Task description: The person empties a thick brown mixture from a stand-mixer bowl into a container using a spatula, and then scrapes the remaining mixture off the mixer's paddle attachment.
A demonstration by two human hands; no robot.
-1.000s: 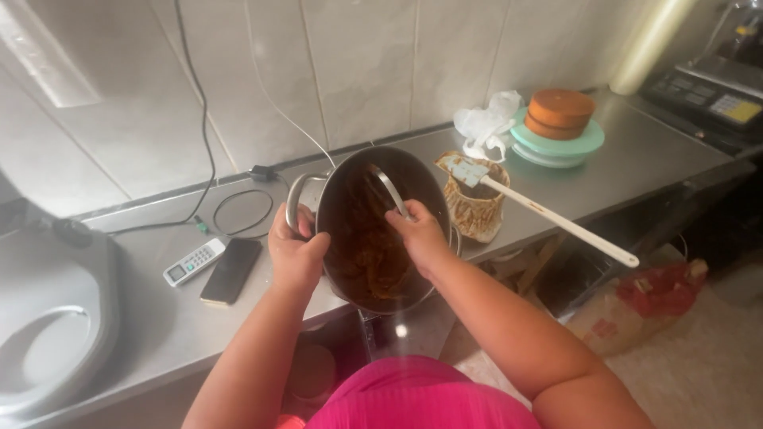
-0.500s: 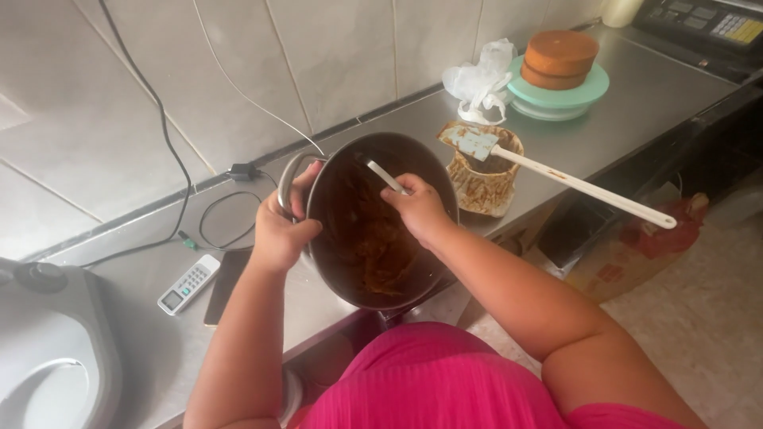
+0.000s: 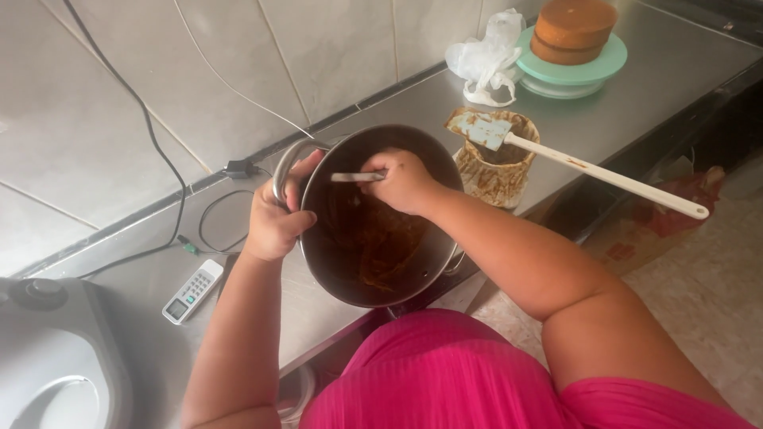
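A steel pot (image 3: 373, 238) with brown paste smeared inside is tilted toward me at the counter's front edge. My left hand (image 3: 274, 218) grips its left handle and rim. My right hand (image 3: 405, 179) reaches into the pot and is closed on a metal spoon (image 3: 350, 177), whose handle end sticks out to the left. The spoon's bowl is hidden behind my hand.
A smeared cup (image 3: 501, 171) with a white spatula (image 3: 588, 167) laid across it stands right of the pot. Behind are a brown cake (image 3: 574, 30) on a teal stand and a crumpled white bag (image 3: 486, 57). A small remote (image 3: 192, 291), cables and a grey appliance (image 3: 56, 365) lie left.
The view has shifted closer over the pot. My right hand has moved along the pot's upper inside with the spoon. My left hand keeps its hold on the handle.
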